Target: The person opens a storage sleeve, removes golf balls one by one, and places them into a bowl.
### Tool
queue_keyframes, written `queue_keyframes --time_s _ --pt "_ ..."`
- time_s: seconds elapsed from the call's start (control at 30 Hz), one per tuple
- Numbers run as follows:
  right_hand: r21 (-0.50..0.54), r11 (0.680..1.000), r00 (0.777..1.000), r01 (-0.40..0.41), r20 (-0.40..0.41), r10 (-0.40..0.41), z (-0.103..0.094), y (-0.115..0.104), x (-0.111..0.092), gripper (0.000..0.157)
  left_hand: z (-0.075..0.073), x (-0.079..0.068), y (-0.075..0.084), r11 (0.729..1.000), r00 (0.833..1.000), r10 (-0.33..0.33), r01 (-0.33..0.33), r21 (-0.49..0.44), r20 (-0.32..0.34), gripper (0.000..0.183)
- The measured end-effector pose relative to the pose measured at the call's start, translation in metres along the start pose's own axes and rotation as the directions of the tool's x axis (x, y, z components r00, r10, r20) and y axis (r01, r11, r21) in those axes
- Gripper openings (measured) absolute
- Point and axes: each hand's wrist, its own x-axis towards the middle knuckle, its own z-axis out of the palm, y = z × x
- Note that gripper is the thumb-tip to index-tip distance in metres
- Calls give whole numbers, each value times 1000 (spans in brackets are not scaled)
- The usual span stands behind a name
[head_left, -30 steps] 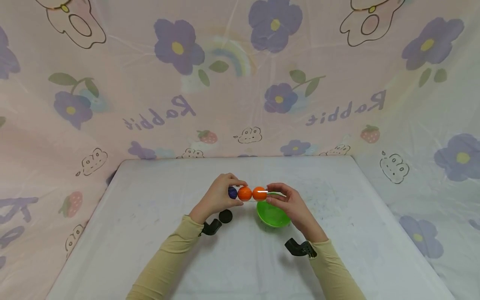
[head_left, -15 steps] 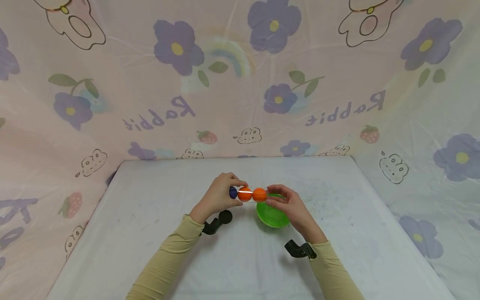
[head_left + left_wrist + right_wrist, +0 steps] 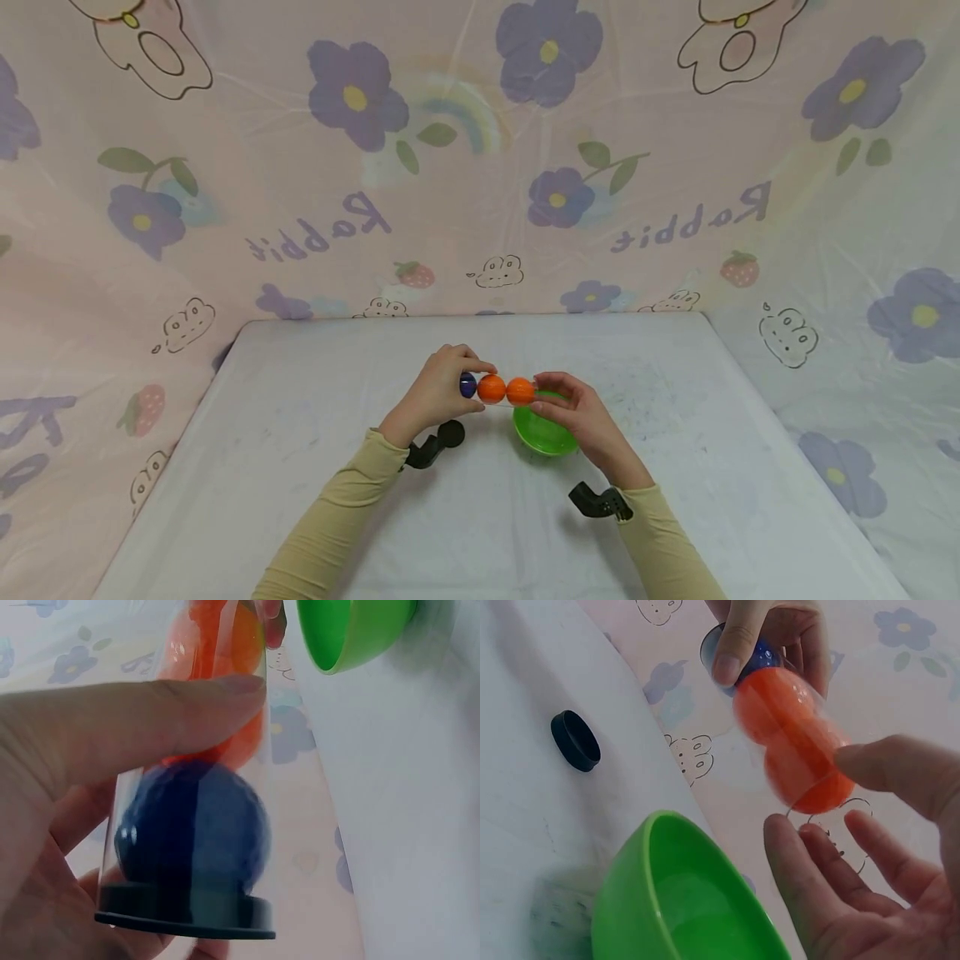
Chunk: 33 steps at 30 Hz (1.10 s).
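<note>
A clear plastic tube (image 3: 259, 787) holds a dark blue ball (image 3: 199, 825) and two orange balls (image 3: 810, 769), lined up inside. A dark cap (image 3: 187, 919) closes its end by the blue ball. My left hand (image 3: 437, 389) grips the tube around the blue ball, thumb across its side. At the other end, which looks uncapped, my right hand (image 3: 581, 412) pinches the rim between thumb and fingertips. Below the right hand, a green bowl (image 3: 547, 433) sits on the table; its visible inside shows no balls.
A loose round black cap (image 3: 576, 741) lies on the white table (image 3: 480, 533), left of the bowl and near the left wrist's black camera mount (image 3: 425, 452). Another mount (image 3: 596, 500) is on the right wrist. A patterned cloth (image 3: 465, 192) hangs around the table.
My right hand and the tube's right end have sunk very slightly. Both hands keep their hold, and the bowl and loose cap stay in place.
</note>
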Motion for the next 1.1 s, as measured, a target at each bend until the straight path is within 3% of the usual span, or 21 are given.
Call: queue_keyframes --time_s 0.37,0.7,1.1 --pt "-4 1000 1000 7 -17 -7 -2 -1 -1 51 1 -1 -2 993 1000 -13 13 -115 8 53" --pt "-32 999 1000 1 -23 -1 -8 -1 -1 49 4 -3 -9 970 995 -61 42 -239 -73 53" --pt "17 1000 1000 -1 -13 1 -9 -2 -2 46 7 -7 -14 941 992 -123 111 -318 -15 52"
